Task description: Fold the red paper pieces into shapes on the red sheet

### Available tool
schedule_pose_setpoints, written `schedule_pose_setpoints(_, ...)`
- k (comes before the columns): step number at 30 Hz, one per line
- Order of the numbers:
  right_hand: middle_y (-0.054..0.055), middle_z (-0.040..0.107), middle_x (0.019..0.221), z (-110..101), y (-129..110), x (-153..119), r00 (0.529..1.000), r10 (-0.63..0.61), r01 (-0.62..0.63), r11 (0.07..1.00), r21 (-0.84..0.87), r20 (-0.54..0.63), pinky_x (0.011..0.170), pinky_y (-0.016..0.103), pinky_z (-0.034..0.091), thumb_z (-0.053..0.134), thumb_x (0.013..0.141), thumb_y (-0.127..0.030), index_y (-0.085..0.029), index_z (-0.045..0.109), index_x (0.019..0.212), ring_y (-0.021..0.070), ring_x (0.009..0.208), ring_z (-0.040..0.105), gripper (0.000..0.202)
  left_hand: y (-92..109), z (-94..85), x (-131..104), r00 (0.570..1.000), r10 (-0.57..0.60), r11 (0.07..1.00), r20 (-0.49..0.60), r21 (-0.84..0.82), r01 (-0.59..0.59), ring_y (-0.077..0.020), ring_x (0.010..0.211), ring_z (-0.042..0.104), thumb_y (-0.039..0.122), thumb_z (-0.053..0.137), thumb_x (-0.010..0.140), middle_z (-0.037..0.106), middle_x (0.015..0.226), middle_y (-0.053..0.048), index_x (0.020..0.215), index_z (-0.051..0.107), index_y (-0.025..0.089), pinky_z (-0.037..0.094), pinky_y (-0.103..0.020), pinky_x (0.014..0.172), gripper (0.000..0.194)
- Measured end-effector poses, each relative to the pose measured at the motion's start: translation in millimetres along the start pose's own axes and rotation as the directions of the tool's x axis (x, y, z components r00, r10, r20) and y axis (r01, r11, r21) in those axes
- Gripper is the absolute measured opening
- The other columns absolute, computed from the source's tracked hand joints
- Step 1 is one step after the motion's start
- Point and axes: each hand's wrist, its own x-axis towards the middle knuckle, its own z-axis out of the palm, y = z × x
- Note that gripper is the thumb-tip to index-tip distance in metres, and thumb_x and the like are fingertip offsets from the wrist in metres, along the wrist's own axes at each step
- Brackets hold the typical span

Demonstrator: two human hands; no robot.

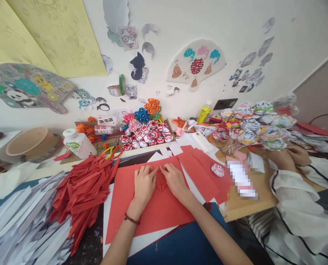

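A small folded piece of red paper [161, 182] is between my two hands, over a large red sheet [125, 217]. My left hand [145, 184] pinches its upper left edge, with a dark red bracelet on the wrist. On the upper right edge, the fingers of my right hand [175, 181] are closed on the same piece. The fingertips of both hands nearly meet at its top. White sheets [150, 244] show from under the large red sheet. More red sheets [201, 175] lie to the right, with a small red-and-white paper flower [217, 170] on them.
Red folded strips [83, 187] and white strips [28, 221] are heaped at left. Behind stand a white bottle [78, 142], scissors [113, 151] and paper flowers [147, 134]. At right, a person's white sleeve [299, 206] and hands are near more paper flowers [257, 123].
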Motion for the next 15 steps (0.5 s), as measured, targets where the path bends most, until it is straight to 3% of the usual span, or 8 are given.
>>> schedule_pose_setpoints(4, 0.005, 0.06, 0.087, 0, 1, 0, 1.0, -0.012, 0.013, 0.997, -0.074, 0.02, 0.066, 0.027, 0.04, 0.032, 0.103, -0.021, -0.019, 0.065, 0.096, 0.0181, 0.079, 0.054, 0.034, 0, -1.8, 0, 0.999, 0.036, 0.997, 0.006, 0.069, -0.037, -0.0224, 0.09, 0.053, 0.025, 0.043, 0.096, 0.063, 0.098, -0.007, 0.115, 0.067, 0.029, 0.032, -0.038, 0.075, 0.031)
schedule_pose_setpoints(9, 0.008, 0.06, 0.092, -6, -1, 0, 0.988, -0.113, 0.136, 0.957, -0.256, 0.102, 0.07, 0.03, 0.04, 0.033, 0.101, -0.013, -0.015, 0.065, 0.104, 0.0212, 0.086, 0.053, 0.033, 0, -3.6, 0, 0.994, 0.102, 0.983, 0.026, 0.151, -0.105, -0.0239, 0.091, 0.052, 0.022, 0.042, 0.095, 0.061, 0.102, -0.009, 0.121, 0.063, 0.027, 0.034, -0.039, 0.078, 0.034)
schedule_pose_setpoints(15, 0.009, 0.059, 0.099, -10, -3, -2, 0.98, -0.129, 0.168, 0.944, -0.284, 0.151, 0.075, 0.033, 0.042, 0.038, 0.097, -0.008, -0.014, 0.063, 0.113, 0.0219, 0.088, 0.051, 0.029, 0, -8.1, 2, 0.984, 0.152, 0.97, 0.09, 0.176, -0.166, -0.0271, 0.099, 0.051, 0.017, 0.044, 0.091, 0.06, 0.112, -0.011, 0.124, 0.061, 0.024, 0.035, -0.042, 0.083, 0.038)
